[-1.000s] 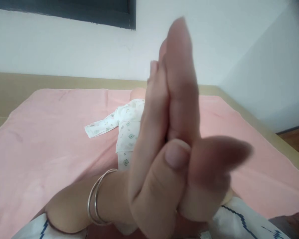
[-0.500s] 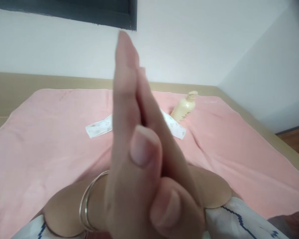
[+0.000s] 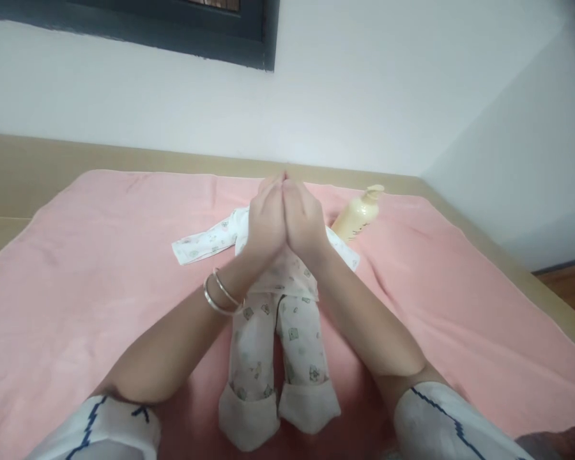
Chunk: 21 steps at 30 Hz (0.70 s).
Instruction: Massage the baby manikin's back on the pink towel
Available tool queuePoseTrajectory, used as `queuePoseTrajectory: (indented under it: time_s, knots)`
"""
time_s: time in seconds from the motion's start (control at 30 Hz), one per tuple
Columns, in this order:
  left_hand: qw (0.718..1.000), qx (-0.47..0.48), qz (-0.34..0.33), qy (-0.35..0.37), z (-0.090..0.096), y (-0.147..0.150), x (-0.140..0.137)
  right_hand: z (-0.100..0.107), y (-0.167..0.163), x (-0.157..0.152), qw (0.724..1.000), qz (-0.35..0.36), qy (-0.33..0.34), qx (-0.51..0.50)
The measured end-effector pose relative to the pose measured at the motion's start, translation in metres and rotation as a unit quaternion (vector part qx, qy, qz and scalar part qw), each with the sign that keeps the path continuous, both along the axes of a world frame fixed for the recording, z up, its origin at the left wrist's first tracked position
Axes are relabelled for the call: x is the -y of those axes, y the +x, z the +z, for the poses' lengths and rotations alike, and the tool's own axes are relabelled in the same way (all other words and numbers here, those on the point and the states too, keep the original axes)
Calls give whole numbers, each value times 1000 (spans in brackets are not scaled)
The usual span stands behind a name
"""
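My left hand, with two thin bangles at its wrist, and my right hand are held out in front of me, side by side and touching. Their backs face me; the fingers point away and are partly hidden, with no object visible between them. They are over the upper part of a small white printed long-sleeved top, covering its neck area. Whether they touch it, I cannot tell. Below the top's hem lie matching small trousers with plain white turned-up ends.
A pale yellow pump bottle leans beside the top's right sleeve. Everything lies on a pink blanket spread over a surface with a light wooden edge. Behind are a white wall and a dark window frame.
My hands were close to the camera, palms pressed together and fingers pointing up. Now they have moved away and down over the top, uncovering the trousers.
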<state>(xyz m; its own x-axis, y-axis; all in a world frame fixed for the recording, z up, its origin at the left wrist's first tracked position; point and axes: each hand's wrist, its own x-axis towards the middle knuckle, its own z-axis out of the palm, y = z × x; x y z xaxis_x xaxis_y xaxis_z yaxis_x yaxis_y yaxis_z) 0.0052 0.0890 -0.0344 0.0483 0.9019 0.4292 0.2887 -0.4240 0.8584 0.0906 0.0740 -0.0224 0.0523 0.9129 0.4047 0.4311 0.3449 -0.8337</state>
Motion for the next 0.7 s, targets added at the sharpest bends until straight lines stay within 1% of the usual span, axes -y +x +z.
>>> queuePoseTrajectory:
  time_s: [0.03,0.1,0.13,0.2,0.27,0.33,0.5,0.6,0.7]
  knots:
    - [999,-15,5,-27,-11,-3,-19,-10,0,-12,999,-10,-10,51]
    - [997,-50,29,-44,-33,-10,-49,-29,1,-33,989,-10,-2,150]
    - [996,-65,47,-47,-43,-14,-59,-38,1,-41,982,-4,1,189]
    - [991,-102,73,-55,-58,-20,-71,-54,3,-53,970,4,1,243]
    - [986,-137,77,-54,-68,-22,-73,-66,4,-61,964,-6,0,265]
    - [984,-156,73,-41,-73,-22,-72,-73,4,-65,964,-24,-2,264]
    - [982,-155,99,-28,-78,-19,-67,-79,3,-66,971,-40,-7,235]
    - [980,-170,98,-16,-85,-22,-66,-81,4,-64,973,-45,3,226]
    - [979,-184,89,18,-96,-29,-64,-86,8,-62,974,-40,15,224]
